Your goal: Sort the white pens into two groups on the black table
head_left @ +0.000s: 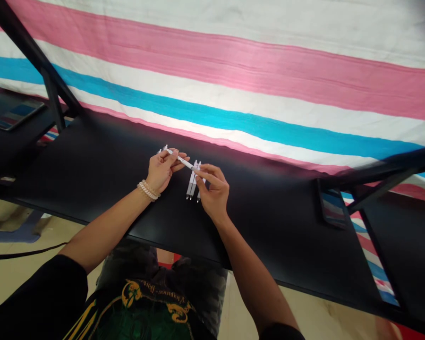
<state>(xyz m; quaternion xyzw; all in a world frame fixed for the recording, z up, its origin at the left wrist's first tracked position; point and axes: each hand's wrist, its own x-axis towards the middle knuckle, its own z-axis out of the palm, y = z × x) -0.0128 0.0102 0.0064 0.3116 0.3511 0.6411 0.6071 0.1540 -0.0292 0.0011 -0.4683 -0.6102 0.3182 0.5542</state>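
Observation:
A slim white pen (184,162) is held between my two hands above the black table, slanting down to the right. My left hand (162,169), with a beaded bracelet at the wrist, pinches its upper left end. The fingers of my right hand (214,189) close on its lower right end. Several more white pens (191,184) lie side by side on the table just under and beside my right hand, dark tips toward me; that hand partly covers them. Behind my left fingertips another white piece (159,151) shows, mostly hidden.
The black table (269,217) runs across the view. A striped pink, white and blue cloth (216,71) hangs along its far side. Dark metal supports (51,94) stand at both ends. A phone (331,205) lies at the right, and a flat dark device (19,114) at the far left.

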